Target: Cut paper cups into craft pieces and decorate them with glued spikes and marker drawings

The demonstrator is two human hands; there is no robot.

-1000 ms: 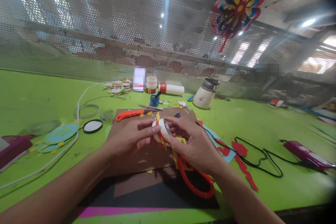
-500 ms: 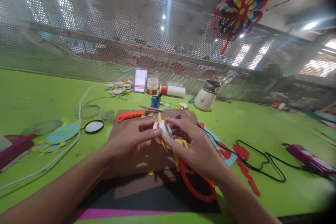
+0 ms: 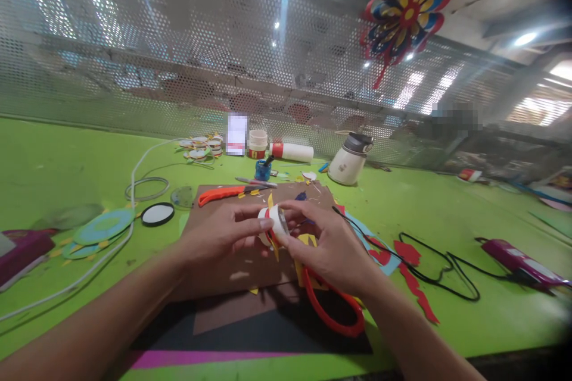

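Between both hands is a short white ring (image 3: 279, 221) with a red band and yellow paper points sticking out of it. My left hand (image 3: 232, 229) grips its left side, thumb on the front near the red band. My right hand (image 3: 328, 241) holds the ring's right edge between thumb and fingers. Under the hands lies a brown board (image 3: 218, 277). Red-handled scissors (image 3: 333, 315) lie beneath my right hand, their blades hidden. An orange-handled cutter (image 3: 223, 194) rests behind my left hand. Yellow paper pieces (image 3: 308, 244) show beside my right hand.
At the back stand a phone (image 3: 236, 134), a paper cup (image 3: 258, 144), a white roll (image 3: 292, 152) and a white bottle (image 3: 348, 161). Left are a black-rimmed disc (image 3: 157, 214) and light-blue paper rings (image 3: 105, 225). Right, a black cord (image 3: 447, 262) runs to a purple device (image 3: 521, 262).
Both hands keep hold of the white ring, which has turned very slightly. The whole view has shifted a little; nothing else has visibly moved.
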